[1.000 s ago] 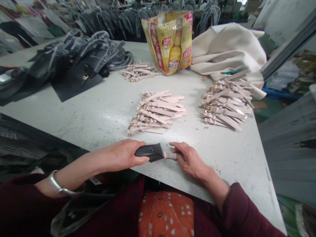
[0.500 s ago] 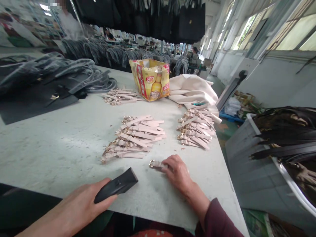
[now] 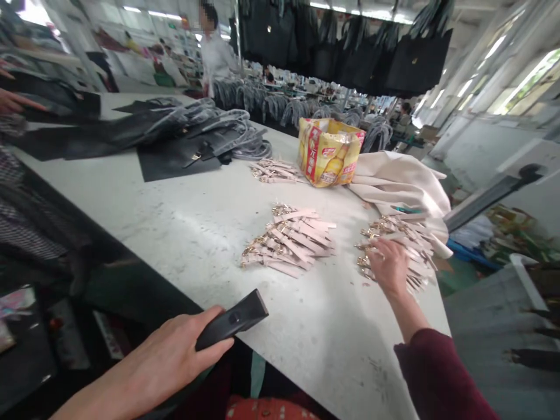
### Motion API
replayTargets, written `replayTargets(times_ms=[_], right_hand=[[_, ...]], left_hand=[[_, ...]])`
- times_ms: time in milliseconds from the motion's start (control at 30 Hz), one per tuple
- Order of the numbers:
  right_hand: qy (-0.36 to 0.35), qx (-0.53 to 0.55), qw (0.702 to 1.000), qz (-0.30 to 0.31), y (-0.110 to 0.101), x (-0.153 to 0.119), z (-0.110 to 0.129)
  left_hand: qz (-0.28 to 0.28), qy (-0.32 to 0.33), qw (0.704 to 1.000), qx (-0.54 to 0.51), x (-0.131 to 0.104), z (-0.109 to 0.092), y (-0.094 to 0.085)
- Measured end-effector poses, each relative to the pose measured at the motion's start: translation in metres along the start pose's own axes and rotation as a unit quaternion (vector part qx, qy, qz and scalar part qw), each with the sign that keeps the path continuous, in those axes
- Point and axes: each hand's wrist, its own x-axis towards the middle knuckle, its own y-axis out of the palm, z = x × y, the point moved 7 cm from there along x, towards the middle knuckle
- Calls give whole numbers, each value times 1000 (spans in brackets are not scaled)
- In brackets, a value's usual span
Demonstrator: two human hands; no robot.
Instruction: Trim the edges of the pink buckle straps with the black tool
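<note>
My left hand [image 3: 184, 344] is wrapped round a black hand-held tool [image 3: 234, 318], shaped like a hair clipper, its blunt end pointing up and right over the table's front edge. Over to the right, my right hand [image 3: 389, 265] is down at a pile of pale pink buckle straps [image 3: 415, 239]. Its fingers are curled on a strap there, and the fingertips are partly hidden. Between the hands and farther back lies another fanned pile of buckle straps [image 3: 297, 236], with gold-coloured buckles toward the left. A smaller group of straps [image 3: 275, 170] lies behind it.
A yellow beer carton [image 3: 330, 154] stands at the back beside folded cream material [image 3: 398, 175]. Black bags [image 3: 175, 154] with wrapped handles cover the table's far left. Another person's hand [image 3: 17, 104] shows at the left edge. A grey bin [image 3: 490, 326] stands right of the table.
My right hand has gone from the front of the table, where it held a buckle strap, to the right-hand pile. The left still grips the black tool. The view has swung left.
</note>
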Motion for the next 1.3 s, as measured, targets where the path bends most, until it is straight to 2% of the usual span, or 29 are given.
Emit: replayTargets(times_ms=[200, 300, 400, 533, 733, 867, 1033, 1167, 1233, 1300], right_hand=[[-120, 93, 975, 164, 93, -13, 118], [-128, 88, 966, 205, 118, -6, 158], [-121, 63, 962, 237, 128, 5, 175], [-109, 11, 956, 273, 134, 15, 180], [-97, -45, 949, 295, 137, 21, 173], [-100, -55, 955, 274, 132, 24, 170], [-125, -40, 967, 218, 108, 21, 174], [-173, 21, 973, 154, 84, -6, 164], [-199, 83, 971, 107, 74, -34, 150], [-204, 135, 965, 100, 70, -68, 133]], left_hand=[[9, -18, 1000, -18, -10, -10, -6], [23, -15, 999, -32, -14, -11, -4], [21, -22, 999, -41, -19, -5, 0], [9, -33, 998, -51, -22, 3, 2], [42, -27, 998, -46, -24, 5, 9], [49, -21, 997, -56, -24, 7, 13], [38, -13, 997, -64, -25, 6, 11], [42, -10, 997, -68, -26, 5, 10], [42, -8, 997, -68, -27, 5, 11], [48, -7, 997, -65, -27, 4, 13]])
